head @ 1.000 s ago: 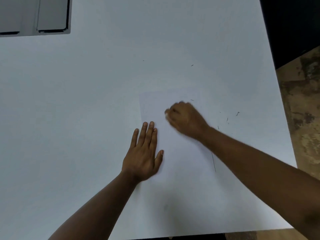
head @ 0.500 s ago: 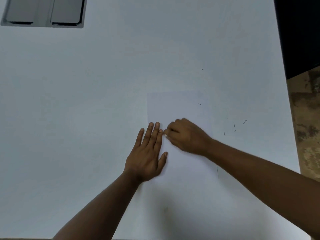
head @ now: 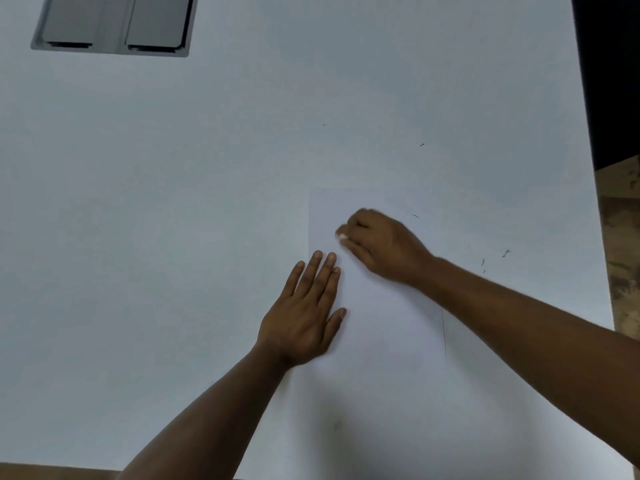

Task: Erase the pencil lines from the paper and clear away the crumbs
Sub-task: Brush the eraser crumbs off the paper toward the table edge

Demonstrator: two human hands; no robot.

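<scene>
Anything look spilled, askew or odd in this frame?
Only dark crumbs scattered on the table, right of the paper. The left hand lies flat on the sheet; the right hand pinches a white eraser.

Left hand (head: 304,317) flat, fingers straight; right hand (head: 381,244) curled, seemingly pinching.

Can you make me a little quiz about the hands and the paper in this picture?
1. True or false: the left hand lies flat with straight fingers on the paper.
2. What small white thing does the right hand pinch? A) a cup B) an eraser C) a spoon
3. Where do most of the dark crumbs lie: left or right of the paper?

Key
1. True.
2. B, the eraser; only its tip shows.
3. Right, on the white table.
</scene>
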